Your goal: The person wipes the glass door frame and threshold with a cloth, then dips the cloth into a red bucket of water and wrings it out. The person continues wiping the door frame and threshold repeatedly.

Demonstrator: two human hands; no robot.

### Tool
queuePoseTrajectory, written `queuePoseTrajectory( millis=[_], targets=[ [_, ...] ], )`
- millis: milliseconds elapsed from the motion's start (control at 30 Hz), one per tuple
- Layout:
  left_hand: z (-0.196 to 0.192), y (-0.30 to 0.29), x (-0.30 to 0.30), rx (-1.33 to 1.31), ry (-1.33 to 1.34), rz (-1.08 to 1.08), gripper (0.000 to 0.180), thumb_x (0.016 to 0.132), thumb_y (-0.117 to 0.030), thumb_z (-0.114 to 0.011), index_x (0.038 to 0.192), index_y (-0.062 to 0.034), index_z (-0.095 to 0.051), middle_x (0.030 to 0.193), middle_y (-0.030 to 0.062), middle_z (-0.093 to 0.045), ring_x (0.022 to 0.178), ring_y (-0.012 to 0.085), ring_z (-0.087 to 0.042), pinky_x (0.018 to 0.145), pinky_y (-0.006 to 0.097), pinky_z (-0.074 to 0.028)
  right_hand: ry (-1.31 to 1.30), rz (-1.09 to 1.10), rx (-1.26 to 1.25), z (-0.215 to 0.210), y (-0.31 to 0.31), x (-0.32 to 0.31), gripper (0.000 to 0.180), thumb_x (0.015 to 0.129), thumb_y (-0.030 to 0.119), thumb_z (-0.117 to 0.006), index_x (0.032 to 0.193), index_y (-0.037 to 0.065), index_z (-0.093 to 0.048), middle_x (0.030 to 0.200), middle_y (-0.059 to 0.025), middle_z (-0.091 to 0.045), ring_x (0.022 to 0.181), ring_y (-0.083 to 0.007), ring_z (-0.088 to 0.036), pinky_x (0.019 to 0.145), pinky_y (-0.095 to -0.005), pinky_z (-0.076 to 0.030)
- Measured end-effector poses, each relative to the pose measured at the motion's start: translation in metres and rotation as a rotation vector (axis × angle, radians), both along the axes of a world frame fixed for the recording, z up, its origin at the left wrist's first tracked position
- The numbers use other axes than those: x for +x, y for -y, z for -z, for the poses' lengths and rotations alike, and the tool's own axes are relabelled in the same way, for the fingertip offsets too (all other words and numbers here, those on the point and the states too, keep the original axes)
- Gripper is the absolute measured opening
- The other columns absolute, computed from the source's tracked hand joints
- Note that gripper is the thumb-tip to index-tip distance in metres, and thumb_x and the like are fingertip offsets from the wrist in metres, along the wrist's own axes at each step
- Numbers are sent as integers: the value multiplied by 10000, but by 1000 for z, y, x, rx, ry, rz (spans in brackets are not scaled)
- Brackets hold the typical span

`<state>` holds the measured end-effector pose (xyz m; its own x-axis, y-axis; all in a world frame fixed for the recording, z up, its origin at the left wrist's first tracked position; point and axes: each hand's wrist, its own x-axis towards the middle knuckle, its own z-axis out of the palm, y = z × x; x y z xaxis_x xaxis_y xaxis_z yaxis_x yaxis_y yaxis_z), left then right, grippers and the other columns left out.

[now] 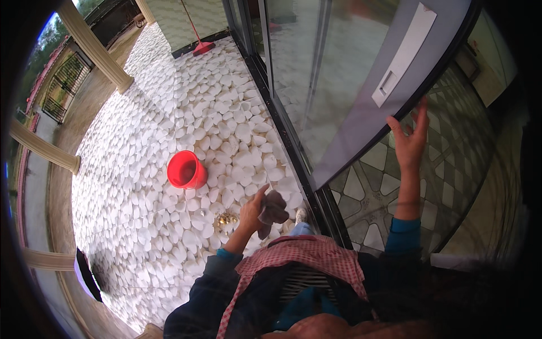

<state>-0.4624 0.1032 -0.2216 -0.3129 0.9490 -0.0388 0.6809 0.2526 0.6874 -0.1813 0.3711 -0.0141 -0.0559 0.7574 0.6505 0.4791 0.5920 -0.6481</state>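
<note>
Two hands work apart: the left hand (252,212) clutches a crumpled grey cloth (273,210) low by the sliding glass door (339,85), near a red bucket (186,170); the right hand (410,138), fingers spread, presses the door's edge.

Bucket (186,169) on the floor (147,130) — left of the door (361,85); broom (197,34) far behind.
</note>
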Motion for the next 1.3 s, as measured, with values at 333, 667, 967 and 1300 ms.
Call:
queuePoseTrajectory(
  millis=[333, 667, 967, 1300],
  targets=[
    [33, 36, -41, -23, 82, -435, 818, 633, -280, -824, 1353, -192, -447, 936, 109, -685, 853, 346, -673, 711, 441, -519, -249, -287, -72, -3, -82, -68, 1081, 635, 148, -883, 1489, 113, -222, 1359, -156, -400, 1192, -270, -500, 929, -400, -491],
    [34, 34, -39, 93, 156, -580, 696, 719, -268, -778, 1331, -174, -462, 974, 148, -689, 903, 334, -683, 723, 418, -522, -164, -196, 73, 5, -145, -131, 1001, 680, 174, -855, 1468, 58, -249, 1272, -151, -461, 1115, -237, -547, 861, -379, -517],
    [45, 18, -77, 50, 158, -595, 644, 739, -296, -752, 1313, -176, -486, 995, 166, -690, 950, 346, -675, 750, 418, -524, -78, -117, 143, 11, -197, -182, 1095, 647, 295, -881, 1470, 18, -214, 1332, -235, -382, 1231, -354, -431, 1016, -440, -404],
    [58, -67, -204, -16, 166, -549, 712, 658, -275, -792, 1299, -198, -493, 997, 159, -685, 941, 387, -656, 762, 447, -517, -213, -151, -69, 5, -240, -238, 1032, 734, 177, -822, 1527, 139, -163, 1385, -169, -353, 1215, -317, -472, 947, -447, -486]
  ],
)
